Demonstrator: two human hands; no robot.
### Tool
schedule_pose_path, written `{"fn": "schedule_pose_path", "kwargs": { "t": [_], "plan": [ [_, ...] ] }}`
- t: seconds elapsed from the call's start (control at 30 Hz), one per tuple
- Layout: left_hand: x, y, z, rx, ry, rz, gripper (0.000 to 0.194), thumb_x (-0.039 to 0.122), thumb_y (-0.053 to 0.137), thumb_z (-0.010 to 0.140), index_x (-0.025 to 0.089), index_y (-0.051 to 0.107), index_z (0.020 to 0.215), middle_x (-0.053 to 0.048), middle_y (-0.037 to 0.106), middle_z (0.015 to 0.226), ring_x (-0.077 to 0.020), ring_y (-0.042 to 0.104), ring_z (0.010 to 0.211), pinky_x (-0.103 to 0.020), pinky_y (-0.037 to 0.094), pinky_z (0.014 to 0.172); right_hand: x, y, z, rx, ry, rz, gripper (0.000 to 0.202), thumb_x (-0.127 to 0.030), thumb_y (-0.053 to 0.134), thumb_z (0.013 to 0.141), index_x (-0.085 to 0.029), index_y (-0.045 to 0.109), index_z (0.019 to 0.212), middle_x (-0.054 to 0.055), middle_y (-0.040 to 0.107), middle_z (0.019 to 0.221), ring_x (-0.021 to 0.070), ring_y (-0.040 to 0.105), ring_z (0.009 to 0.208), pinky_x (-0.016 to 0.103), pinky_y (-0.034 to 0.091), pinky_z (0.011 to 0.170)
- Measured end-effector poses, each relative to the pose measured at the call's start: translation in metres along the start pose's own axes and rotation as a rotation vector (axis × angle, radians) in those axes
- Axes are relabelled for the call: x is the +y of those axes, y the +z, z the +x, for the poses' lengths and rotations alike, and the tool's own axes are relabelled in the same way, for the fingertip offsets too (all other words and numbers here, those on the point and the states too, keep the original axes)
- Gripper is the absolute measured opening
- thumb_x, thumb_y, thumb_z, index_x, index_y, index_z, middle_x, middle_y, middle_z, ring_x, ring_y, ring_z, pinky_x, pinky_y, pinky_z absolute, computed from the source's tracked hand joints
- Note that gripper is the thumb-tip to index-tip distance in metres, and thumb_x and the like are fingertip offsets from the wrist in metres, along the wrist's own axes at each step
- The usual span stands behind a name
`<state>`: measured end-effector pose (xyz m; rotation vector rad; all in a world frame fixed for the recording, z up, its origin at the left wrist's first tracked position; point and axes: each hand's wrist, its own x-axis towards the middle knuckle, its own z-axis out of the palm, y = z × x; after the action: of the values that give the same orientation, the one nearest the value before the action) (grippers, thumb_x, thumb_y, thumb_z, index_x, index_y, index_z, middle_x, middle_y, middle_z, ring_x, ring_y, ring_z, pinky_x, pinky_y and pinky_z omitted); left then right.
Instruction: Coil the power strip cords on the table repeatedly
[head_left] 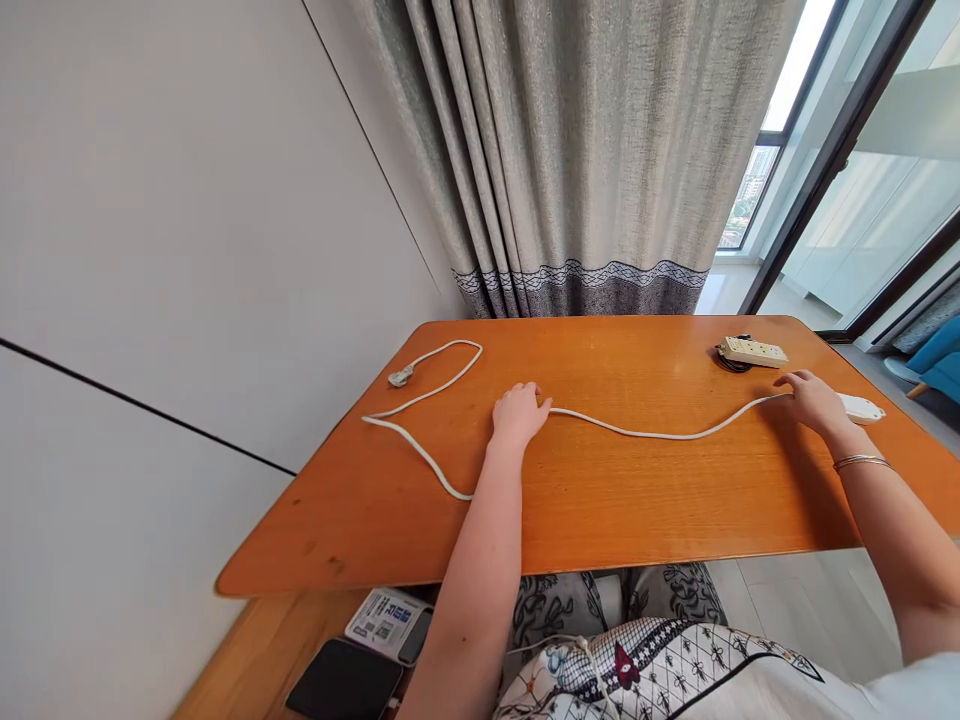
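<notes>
A white power strip [864, 408] lies toward the right end of the wooden table, its left end covered by my right hand [816, 402]. The fingers of that hand are closed where the cord meets the strip. From there the white cord [660, 436] runs left in a shallow curve to my left hand [519, 410], whose fingers are curled down on it against the tabletop. Beyond this hand the cord passes under my left forearm and bends in loose loops, ending in a plug [401, 377] near the table's left edge. My palms hide the exact grip.
A second, cream power strip [752, 351] with a dark coiled cord sits at the back right of the table [600, 510]. Curtains [600, 150] hang behind it, and a white wall [187, 250] stands at left. Below the front edge are a black phone-like slab [345, 680] and a box [386, 622].
</notes>
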<state>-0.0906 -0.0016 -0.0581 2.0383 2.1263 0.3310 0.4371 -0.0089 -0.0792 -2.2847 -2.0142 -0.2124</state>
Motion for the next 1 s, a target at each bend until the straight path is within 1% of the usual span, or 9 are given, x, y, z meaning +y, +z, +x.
{"fn": "schedule_pose_path", "kwargs": {
  "t": [0.13,0.33,0.47,0.57,0.7,0.77,0.87,0.93,1.0],
  "plan": [
    [0.019,0.006,-0.006,0.061,0.148,0.000,0.029,0.033,0.052,0.096,0.017,0.065,0.115,-0.015,0.068,0.125,-0.0322,0.062,0.119,-0.044,0.045,0.100,-0.018,-0.001,0.017,0.162,0.052,0.141,0.039,-0.028,0.045,0.088,-0.017,0.073,0.113,0.017,0.067,0.117,0.0322,0.063,0.109,0.043,0.052,0.093],
    [0.046,0.018,-0.018,-0.041,0.412,-0.040,0.024,0.031,0.052,0.097,0.018,0.066,0.111,-0.012,0.069,0.121,-0.0285,0.062,0.117,-0.041,0.044,0.101,-0.058,0.003,0.064,0.073,0.008,0.093,0.059,-0.022,0.048,0.085,-0.010,0.052,0.143,0.021,0.051,0.146,0.0356,0.049,0.132,0.046,0.044,0.108],
    [0.047,0.023,-0.019,-0.146,0.380,-0.043,0.021,0.028,0.050,0.097,0.018,0.067,0.107,-0.011,0.071,0.114,-0.0257,0.066,0.108,-0.036,0.048,0.090,-0.071,0.011,0.092,-0.012,-0.006,0.062,0.067,-0.012,0.049,0.079,-0.006,0.046,0.146,0.024,0.046,0.153,0.0358,0.046,0.139,0.049,0.041,0.110],
    [0.044,0.025,-0.017,-0.157,0.356,-0.049,0.020,0.028,0.051,0.096,0.019,0.067,0.105,-0.010,0.072,0.110,-0.0249,0.068,0.103,-0.035,0.050,0.085,-0.073,0.009,0.104,-0.078,-0.002,0.036,0.061,-0.013,0.049,0.080,-0.004,0.051,0.140,0.029,0.053,0.144,0.0401,0.051,0.133,0.059,0.040,0.108],
    [0.045,0.026,-0.017,-0.125,0.372,-0.087,0.023,0.028,0.053,0.095,0.018,0.066,0.112,-0.011,0.070,0.118,-0.0254,0.067,0.106,-0.037,0.050,0.090,-0.078,-0.005,0.112,-0.128,-0.046,0.016,0.045,-0.022,0.054,0.082,-0.007,0.064,0.124,0.028,0.064,0.127,0.0413,0.059,0.121,0.066,0.034,0.109],
    [0.047,0.028,-0.017,-0.099,0.387,-0.194,0.023,0.028,0.055,0.094,0.019,0.065,0.113,-0.010,0.069,0.120,-0.0240,0.068,0.104,-0.036,0.050,0.091,-0.089,-0.013,0.113,-0.135,-0.087,0.019,0.047,-0.032,0.060,0.083,-0.009,0.064,0.124,0.025,0.065,0.126,0.0393,0.060,0.120,0.060,0.037,0.109],
    [0.051,0.032,-0.017,-0.109,0.397,-0.534,0.022,0.027,0.057,0.093,0.019,0.065,0.111,-0.009,0.070,0.118,-0.0203,0.069,0.099,-0.034,0.052,0.089,-0.123,-0.027,0.105,-0.098,-0.172,0.094,0.062,-0.047,0.066,0.083,-0.014,0.058,0.134,0.021,0.060,0.133,0.0349,0.061,0.118,0.049,0.047,0.103],
    [0.053,0.035,-0.018,-0.201,0.414,-0.814,0.025,0.030,0.056,0.093,0.017,0.064,0.114,-0.011,0.070,0.118,-0.0183,0.070,0.094,-0.033,0.053,0.088,-0.153,-0.040,0.092,0.015,-0.344,0.311,0.061,-0.050,0.067,0.083,-0.016,0.058,0.134,0.019,0.061,0.131,0.0327,0.062,0.115,0.046,0.050,0.100],
    [0.055,0.036,-0.020,-0.364,0.452,-1.053,0.035,0.034,0.058,0.092,0.016,0.061,0.122,-0.014,0.070,0.123,-0.0176,0.072,0.090,-0.034,0.054,0.087,-0.184,-0.059,0.072,0.144,-0.579,0.543,0.063,-0.054,0.070,0.083,-0.019,0.057,0.133,0.015,0.064,0.125,0.0322,0.060,0.117,0.048,0.049,0.104]
  ]
}}
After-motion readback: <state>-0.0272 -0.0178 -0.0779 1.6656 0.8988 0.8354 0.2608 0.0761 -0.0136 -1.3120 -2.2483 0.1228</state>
